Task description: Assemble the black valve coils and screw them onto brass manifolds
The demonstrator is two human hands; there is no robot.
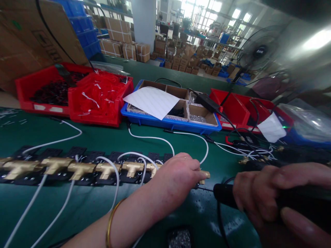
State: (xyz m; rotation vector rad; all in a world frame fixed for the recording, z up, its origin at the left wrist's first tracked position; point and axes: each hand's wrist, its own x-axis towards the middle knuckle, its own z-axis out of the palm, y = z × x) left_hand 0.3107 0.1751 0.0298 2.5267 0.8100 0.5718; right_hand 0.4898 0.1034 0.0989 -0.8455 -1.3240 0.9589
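My left hand [178, 175], with a gold bangle [111, 220] at the wrist, is closed on a brass fitting [206, 174] at the right end of a row. Its fingers hide most of that piece. In my right hand [263, 193] is a black electric screwdriver [223, 195], held almost level. Its thin bit points left, to the lower edge of the held fitting; whether it touches a screw cannot be made out. To the left run several brass tee fittings [80, 169] on black plates, with white cables [67, 198] coming off them.
Red bins [95, 119] and a blue tray [165, 122] with a paper sheet [152, 100] line the back of the green table [144, 144]. More red bins [230, 110] and a fan [260, 51] are at right. A small container of metal bits [180, 238] sits at the front edge.
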